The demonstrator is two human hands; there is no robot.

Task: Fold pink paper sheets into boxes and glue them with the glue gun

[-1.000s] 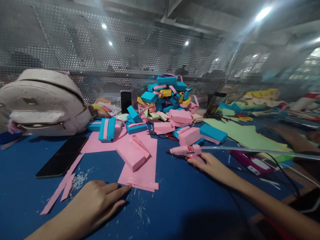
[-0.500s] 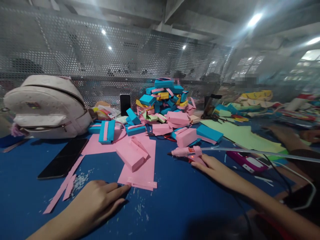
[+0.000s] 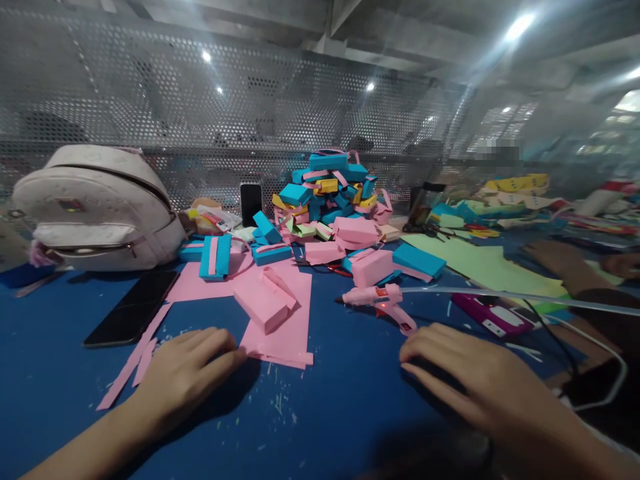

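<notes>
A crisp-edged pink paper box lies lower centre-left on a flat sheet. Left hand, lower left: curled, pinching unclear. Right hand, lower right: fingers loosely parted beside the plastic glue gun.

At left on the blue surface, a pale backpack with a zipped front pocket. Just in front of it, a large black phone lying flat; farther back, another phone propped upright, near a clear plastic packet. Toward the right, a dark bottle, tilted in view, then a purple device and another person's dark sleeve. Behind everything, a perforated metal screen; overhead, a bright lamp.
</notes>
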